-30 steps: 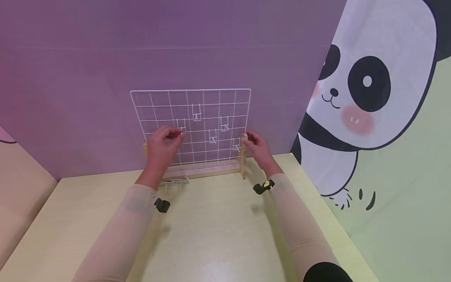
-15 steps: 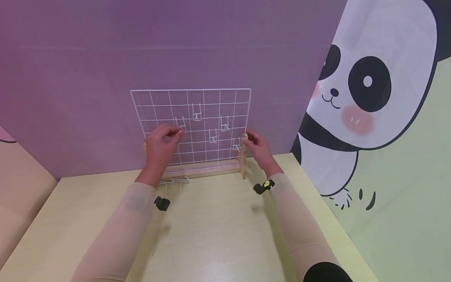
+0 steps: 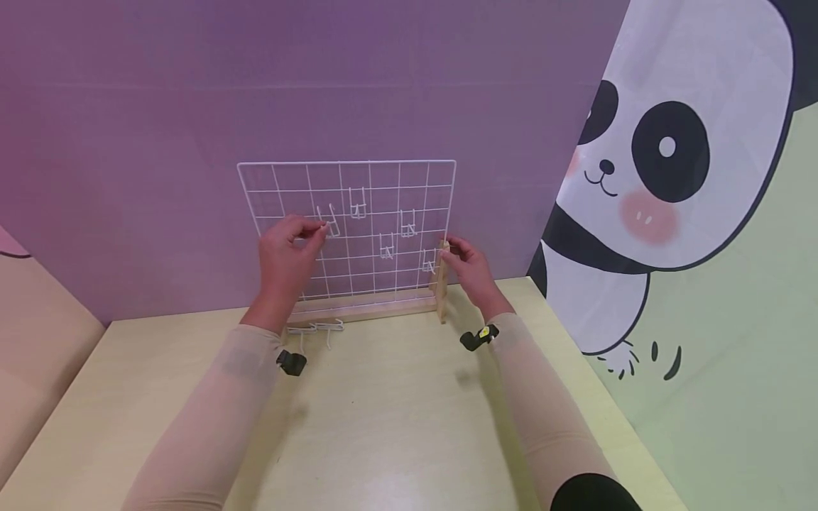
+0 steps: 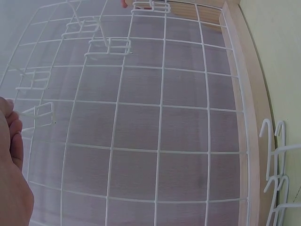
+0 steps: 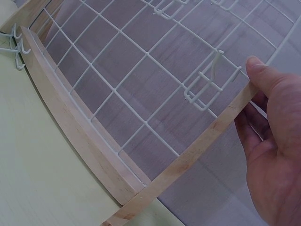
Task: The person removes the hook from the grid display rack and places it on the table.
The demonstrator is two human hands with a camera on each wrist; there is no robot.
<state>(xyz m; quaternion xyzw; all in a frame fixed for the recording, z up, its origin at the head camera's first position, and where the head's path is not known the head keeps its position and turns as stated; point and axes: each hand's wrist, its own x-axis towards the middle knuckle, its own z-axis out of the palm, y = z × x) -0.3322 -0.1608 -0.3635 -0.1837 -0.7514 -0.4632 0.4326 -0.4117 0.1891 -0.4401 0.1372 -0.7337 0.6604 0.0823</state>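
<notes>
though apart, both hands (image 3: 287, 259) at rack (image 3: 371, 311)

A smooth white coating is covering the metal-looking wire grid (image 4: 160, 107) and the hooks (image 5: 216, 63), giving both a faint gloss. The stand (image 5: 87, 134) is showing matt pale wood with visible grain, while the bench (image 3: 383, 397) is reflecting soft light off its smooth top. The purple backdrop (image 3: 409, 106) is looking matt and faintly creased, and the sleeves (image 3: 204, 419) are showing thin cloth.

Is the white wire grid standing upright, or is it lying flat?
Upright: the grid rises from its wooden base, which rests on the table.
</notes>
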